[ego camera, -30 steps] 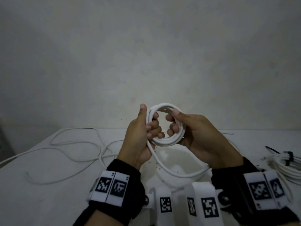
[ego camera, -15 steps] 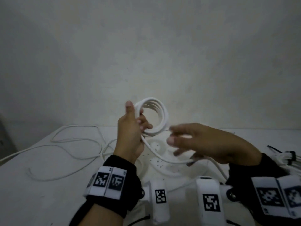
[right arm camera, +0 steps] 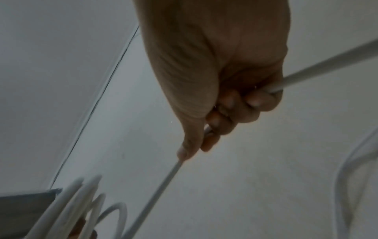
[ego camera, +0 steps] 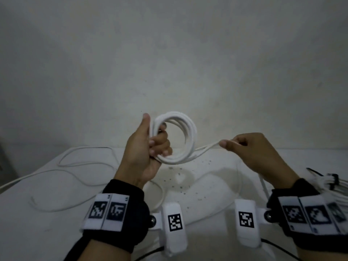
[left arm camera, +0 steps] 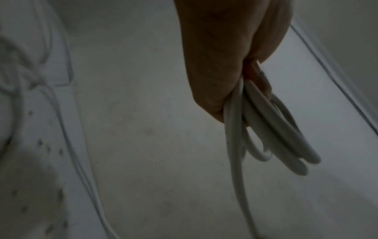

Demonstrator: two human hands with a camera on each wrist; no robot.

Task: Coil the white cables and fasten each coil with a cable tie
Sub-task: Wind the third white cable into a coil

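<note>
My left hand (ego camera: 150, 146) grips a coil of white cable (ego camera: 190, 136) of several loops, held upright above the table; the coil (left arm camera: 272, 134) shows under the left hand (left arm camera: 225, 64) in the left wrist view. A free length of the same cable (ego camera: 205, 147) runs right from the coil's lower side to my right hand (ego camera: 244, 146), which pinches it between thumb and curled fingers. In the right wrist view the cable (right arm camera: 159, 187) passes through the right hand (right arm camera: 225, 97) and leaves at the upper right.
Loose white cable (ego camera: 75, 166) lies in wide curves on the left of the white table (ego camera: 207, 176). Bundled white cables with black ties (ego camera: 331, 183) lie at the right edge. A bare wall stands close behind the table.
My right hand let go of the coil, swept down and right, and now holds the free cable length stretched to the right. The left hand kept the coil and raised it slightly.
</note>
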